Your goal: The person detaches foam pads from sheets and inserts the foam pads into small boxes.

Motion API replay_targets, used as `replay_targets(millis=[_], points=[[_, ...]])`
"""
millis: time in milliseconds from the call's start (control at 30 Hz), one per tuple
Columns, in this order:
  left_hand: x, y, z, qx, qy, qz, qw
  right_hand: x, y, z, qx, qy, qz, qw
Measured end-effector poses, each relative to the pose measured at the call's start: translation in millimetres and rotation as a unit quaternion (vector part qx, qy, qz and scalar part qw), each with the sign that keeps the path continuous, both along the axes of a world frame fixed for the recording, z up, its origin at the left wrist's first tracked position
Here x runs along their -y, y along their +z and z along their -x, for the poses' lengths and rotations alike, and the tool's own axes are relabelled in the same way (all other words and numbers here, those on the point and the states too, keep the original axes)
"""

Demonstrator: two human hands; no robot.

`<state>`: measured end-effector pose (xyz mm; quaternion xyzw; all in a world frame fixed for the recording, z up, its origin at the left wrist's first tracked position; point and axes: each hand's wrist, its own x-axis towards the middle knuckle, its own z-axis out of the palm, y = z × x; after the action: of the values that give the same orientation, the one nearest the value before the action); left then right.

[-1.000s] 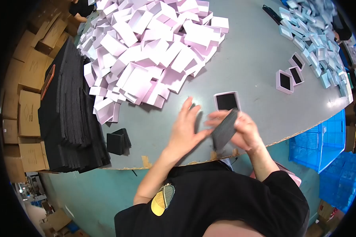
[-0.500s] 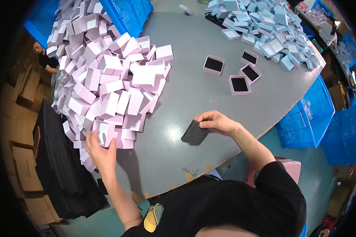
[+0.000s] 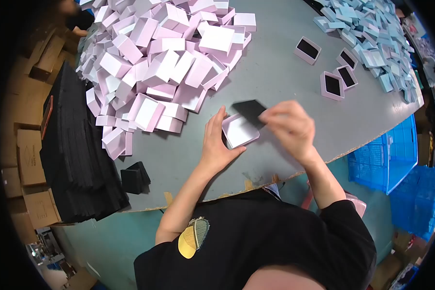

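My left hand (image 3: 217, 147) holds a pink open box (image 3: 240, 131) on the grey table, thumb at its near side and fingers along its left wall. The white inside of the box shows. Above its upper right corner, my right hand (image 3: 291, 126) pinches a black foam pad (image 3: 250, 113) by one end, tilted over the box. Farther right stand several pink boxes with black inserts, one of them (image 3: 332, 85) nearest to me. A small stack of black pads (image 3: 134, 179) lies at the near left.
A large heap of pink boxes (image 3: 154, 67) covers the back left. Tall black foam sheets (image 3: 77, 145) stand at the left edge. Light blue boxes (image 3: 372, 38) are piled at the back right. Blue crates (image 3: 384, 159) stand beyond the table's right edge.
My left hand has come from the pink heap to the middle of the table with a box. My right hand has brought the black pad over that box.
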<state>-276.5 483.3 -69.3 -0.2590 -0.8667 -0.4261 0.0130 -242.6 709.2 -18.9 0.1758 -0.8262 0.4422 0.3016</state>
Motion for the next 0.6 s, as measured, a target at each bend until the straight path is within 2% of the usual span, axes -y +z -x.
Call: replay_targets(millis=[33, 67, 167, 200, 267, 333, 367, 433, 467, 500, 533, 567, 600], points=[[-1, -6, 3, 0.003, -0.005, -0.023, 1.000, 7, 4, 4, -0.058, 0.056, -0.091, 0.993], [-1, -7, 2, 0.077, -0.006, -0.067, 0.995, 16, 3, 6, -0.056, 0.067, -0.138, 0.987], [2, -9, 6, 0.152, -0.020, -0.132, 0.979, 28, -14, 13, 0.024, 0.098, -0.270, 0.957], [2, -9, 5, 0.093, -0.028, -0.084, 0.992, 30, -15, 15, 0.065, 0.106, -0.300, 0.946], [1, -14, 9, 0.022, -0.061, -0.063, 0.996, 34, -14, 17, 0.157, 0.117, -0.329, 0.924], [15, 12, 3, -0.020, -0.083, 0.002, 0.996, 35, -11, 18, 0.198, 0.089, -0.347, 0.912], [30, 32, -6, -0.044, -0.066, 0.007, 0.997, 32, 0, 21, 0.231, 0.057, -0.394, 0.887], [83, 64, -26, -0.179, 0.001, 0.029, 0.983, 6, -7, 33, 0.249, -0.030, -0.416, 0.874], [111, 85, -36, -0.236, 0.093, 0.078, 0.964, -5, -8, 36, 0.248, -0.075, -0.399, 0.880], [141, 96, -50, -0.227, 0.203, 0.121, 0.945, -16, -8, 40, 0.237, -0.091, -0.395, 0.883], [168, 101, -60, -0.212, 0.304, 0.165, 0.914, -9, 0, 41, 0.190, -0.111, -0.346, 0.912], [197, 96, -67, -0.199, 0.368, 0.220, 0.881, 0, 6, 39, 0.142, -0.131, -0.295, 0.936], [222, 88, -73, -0.143, 0.413, 0.211, 0.874, 12, 7, 37, 0.137, -0.102, -0.249, 0.953]])
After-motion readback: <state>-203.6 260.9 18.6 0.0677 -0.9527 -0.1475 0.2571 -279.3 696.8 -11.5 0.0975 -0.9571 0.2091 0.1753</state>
